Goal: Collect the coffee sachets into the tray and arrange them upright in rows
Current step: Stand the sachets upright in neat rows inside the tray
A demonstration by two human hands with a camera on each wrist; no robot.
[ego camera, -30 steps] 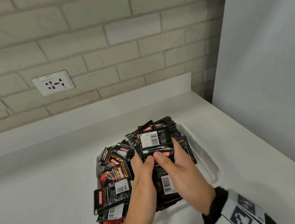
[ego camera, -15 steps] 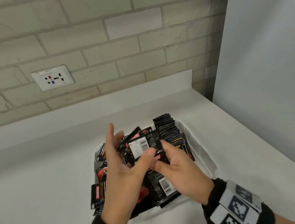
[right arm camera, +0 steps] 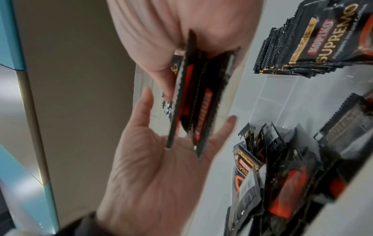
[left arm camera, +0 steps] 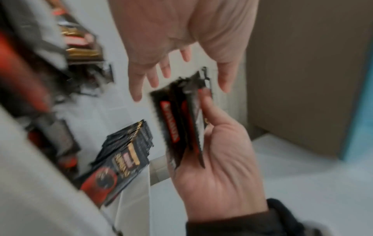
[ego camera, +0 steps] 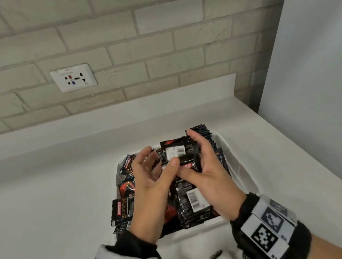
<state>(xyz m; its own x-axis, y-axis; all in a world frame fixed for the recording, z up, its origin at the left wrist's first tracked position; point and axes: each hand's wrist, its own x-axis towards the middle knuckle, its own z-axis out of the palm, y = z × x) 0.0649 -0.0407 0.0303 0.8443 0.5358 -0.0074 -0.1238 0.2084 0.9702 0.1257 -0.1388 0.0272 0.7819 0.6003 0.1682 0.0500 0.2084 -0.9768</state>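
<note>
Left hand (ego camera: 148,184): left of centre in the head view; fingers spread and relaxed, thumb tip touching the bundle, grasping nothing.
Sachet bundle (ego camera: 178,155): centre; edges up, long axis upright.
Right hand (ego camera: 208,173): right of centre; clamps the bundle between thumb and fingers.
Upright row (ego camera: 202,131): just beyond the bundle, at the far end of the tray (ego camera: 241,171); right hand nearer.

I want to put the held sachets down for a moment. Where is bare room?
The white counter left of the tray is bare, as is the strip right of it. Inside, loose sachets crowd the left and spill over the rim.
</note>
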